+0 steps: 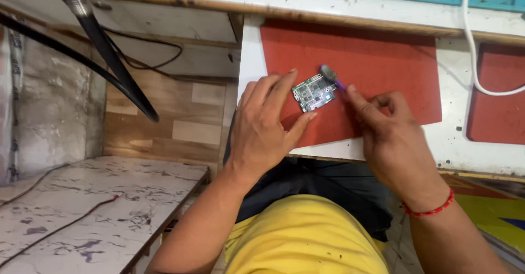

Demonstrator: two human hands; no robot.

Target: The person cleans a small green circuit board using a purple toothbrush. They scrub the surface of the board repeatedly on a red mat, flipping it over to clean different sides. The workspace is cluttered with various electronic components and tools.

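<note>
The left hand point(261, 126) pinches a small green circuit board point(314, 92) between the fingers and the thumb, holding it on the red mat point(377, 66). The right hand point(389, 132) is closed on a thin purple brush point(330, 75), and its bristle head touches the far edge of the board. The mat lies on the white bench point(459, 137), and a white cable point(474, 55) runs across the bench at the right

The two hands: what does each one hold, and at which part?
Left hand holds the small circuit board by its edges. Right hand holds a purple-handled brush by its handle.
</note>
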